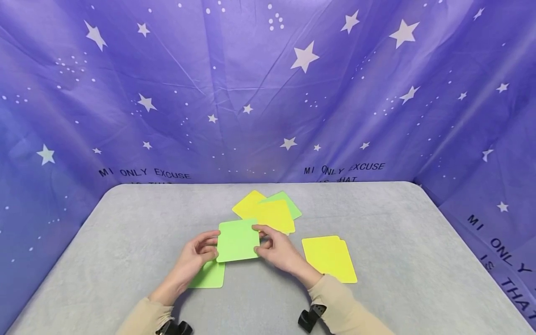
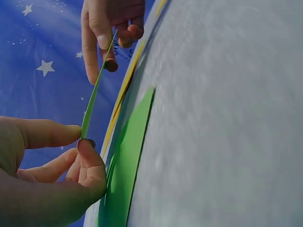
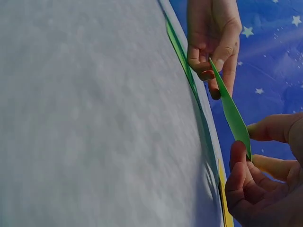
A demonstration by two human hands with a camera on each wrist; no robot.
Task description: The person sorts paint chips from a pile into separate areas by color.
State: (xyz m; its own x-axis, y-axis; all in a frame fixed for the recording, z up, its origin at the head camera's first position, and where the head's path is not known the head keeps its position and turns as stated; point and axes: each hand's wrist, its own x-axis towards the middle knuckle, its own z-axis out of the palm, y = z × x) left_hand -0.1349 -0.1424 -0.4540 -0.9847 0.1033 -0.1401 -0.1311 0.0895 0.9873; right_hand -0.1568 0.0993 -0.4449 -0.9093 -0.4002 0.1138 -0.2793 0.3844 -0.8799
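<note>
A square green card (image 1: 238, 240) with rounded corners is held up above the table between both hands. My left hand (image 1: 196, 253) pinches its left edge between thumb and fingers. At the opposite edge, my right hand (image 1: 279, 247) grips it the same way. Both wrist views show the green card (image 2: 97, 92) nearly edge-on, with a slight bend in the right wrist view. Below the left hand lies another green card (image 1: 212, 275), partly covered by that hand and the raised card.
Beyond the hands is a loose pile with a yellow card (image 1: 274, 214) on top and a green card (image 1: 293, 205) sticking out. Overlapping yellow cards (image 1: 328, 256) lie right of it, beside the right forearm. A purple star-print curtain (image 1: 268, 93) borders the grey table (image 1: 398, 242).
</note>
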